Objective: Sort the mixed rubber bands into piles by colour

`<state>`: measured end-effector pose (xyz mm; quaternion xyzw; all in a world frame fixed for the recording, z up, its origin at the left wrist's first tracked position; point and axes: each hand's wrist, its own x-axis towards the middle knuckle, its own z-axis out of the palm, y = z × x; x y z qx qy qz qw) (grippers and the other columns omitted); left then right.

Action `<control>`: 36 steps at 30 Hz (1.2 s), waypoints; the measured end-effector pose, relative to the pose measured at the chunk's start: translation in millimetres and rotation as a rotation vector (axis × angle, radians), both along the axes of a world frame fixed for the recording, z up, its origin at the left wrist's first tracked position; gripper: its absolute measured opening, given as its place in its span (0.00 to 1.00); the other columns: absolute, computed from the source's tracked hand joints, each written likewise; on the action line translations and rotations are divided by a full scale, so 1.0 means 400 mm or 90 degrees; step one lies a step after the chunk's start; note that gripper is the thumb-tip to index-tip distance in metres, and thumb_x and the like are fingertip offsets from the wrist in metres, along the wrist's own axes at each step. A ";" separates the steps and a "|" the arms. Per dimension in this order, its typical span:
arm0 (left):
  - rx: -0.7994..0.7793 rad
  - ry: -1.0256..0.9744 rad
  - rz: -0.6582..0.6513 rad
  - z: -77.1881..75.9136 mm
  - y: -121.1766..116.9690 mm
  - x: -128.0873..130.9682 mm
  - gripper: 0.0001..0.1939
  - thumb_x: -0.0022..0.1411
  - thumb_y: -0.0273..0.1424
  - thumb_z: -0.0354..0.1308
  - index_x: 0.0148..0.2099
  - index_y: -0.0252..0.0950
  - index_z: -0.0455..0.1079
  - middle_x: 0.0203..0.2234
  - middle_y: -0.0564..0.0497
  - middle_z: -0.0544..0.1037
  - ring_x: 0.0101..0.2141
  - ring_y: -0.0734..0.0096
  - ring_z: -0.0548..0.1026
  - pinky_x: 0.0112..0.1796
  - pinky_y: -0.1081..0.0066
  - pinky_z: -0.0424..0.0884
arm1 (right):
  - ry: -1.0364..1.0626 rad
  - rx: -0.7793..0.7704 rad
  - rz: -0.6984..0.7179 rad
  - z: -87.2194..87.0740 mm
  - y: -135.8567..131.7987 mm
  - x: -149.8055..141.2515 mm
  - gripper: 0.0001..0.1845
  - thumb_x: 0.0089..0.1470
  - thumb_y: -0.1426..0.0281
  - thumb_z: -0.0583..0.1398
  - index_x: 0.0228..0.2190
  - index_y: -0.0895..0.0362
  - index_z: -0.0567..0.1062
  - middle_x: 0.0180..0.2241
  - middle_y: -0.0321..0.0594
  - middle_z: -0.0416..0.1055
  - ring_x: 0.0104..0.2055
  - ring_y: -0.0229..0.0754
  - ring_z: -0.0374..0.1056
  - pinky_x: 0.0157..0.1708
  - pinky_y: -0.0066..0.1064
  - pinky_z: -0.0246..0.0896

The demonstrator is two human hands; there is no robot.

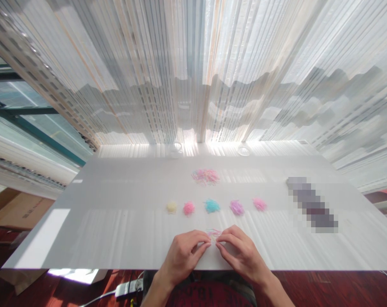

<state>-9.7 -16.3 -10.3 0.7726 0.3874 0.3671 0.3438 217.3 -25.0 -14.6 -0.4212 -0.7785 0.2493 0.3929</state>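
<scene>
My left hand [187, 250] and my right hand [241, 251] meet at the front edge of the white table, thumb and forefinger of each pinched together. The fingertips almost touch. Whatever is between them is too small to make out. Just beyond the fingertips lies a small bunch of thin pink and pale strands [214, 233]. Farther on is a row of small strand piles: yellow [171, 207], hot pink [189, 208], blue [212, 206], purple [237, 207] and light pink [260, 204]. Behind the row spreads a larger mixed-colour pile [206, 176].
Two clear round dishes [243, 150] stand at the far edge of the white table [116, 238], by the striped curtain [193, 85]. A blurred-out dark object [313, 207] lies on the right. A cardboard box [17, 209] and a white power strip [129, 288] are below the tabletop.
</scene>
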 end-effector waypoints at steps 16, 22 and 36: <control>0.023 -0.006 0.033 -0.005 -0.001 0.005 0.07 0.69 0.26 0.61 0.48 0.39 0.77 0.40 0.48 0.85 0.41 0.67 0.83 0.43 0.71 0.80 | 0.015 0.000 -0.002 0.002 0.001 0.000 0.08 0.65 0.74 0.61 0.42 0.51 0.77 0.35 0.40 0.74 0.37 0.43 0.73 0.37 0.34 0.74; 0.018 -0.011 0.021 -0.005 0.001 0.002 0.07 0.70 0.25 0.60 0.46 0.39 0.78 0.39 0.49 0.85 0.40 0.68 0.84 0.43 0.72 0.80 | 0.022 0.002 -0.003 0.002 0.000 0.001 0.08 0.65 0.74 0.61 0.43 0.51 0.78 0.35 0.40 0.74 0.37 0.43 0.74 0.37 0.33 0.74; 0.016 -0.016 0.031 -0.009 -0.001 0.002 0.07 0.69 0.25 0.60 0.46 0.39 0.77 0.39 0.49 0.85 0.38 0.69 0.83 0.39 0.74 0.79 | 0.019 0.005 -0.001 -0.002 0.006 0.003 0.07 0.65 0.74 0.61 0.42 0.51 0.77 0.34 0.39 0.74 0.36 0.42 0.73 0.37 0.32 0.73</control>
